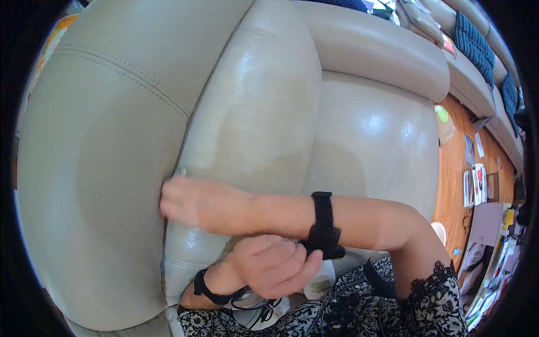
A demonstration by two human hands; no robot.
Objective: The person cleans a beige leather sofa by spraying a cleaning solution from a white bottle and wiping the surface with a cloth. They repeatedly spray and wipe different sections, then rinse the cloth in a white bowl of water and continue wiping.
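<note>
My right hand (185, 202), blurred, reaches left across the beige leather sofa (261, 113) and lies at the dark seam between two cushions. A small pale tip shows by its fingers; whether they hold something cannot be made out. A black strap (323, 215) with a black block goes round my right forearm. Below that forearm is my left hand (273, 265), its fingers bent and the thumb side close to the block. Whether it holds anything is hidden. Another black strap (212, 290) circles my left wrist. Dark cables (265, 309) and a whitish object (322, 282) lie beneath my left hand.
A rounded sofa armrest (379, 50) rises at the upper right. Beyond it are another sofa section with dark blue ribbed cushions (475, 46), a wooden floor (452, 172) with magazines (479, 183), and a shelf unit (484, 227) full of papers. A white round object (438, 231) sits beside the sofa.
</note>
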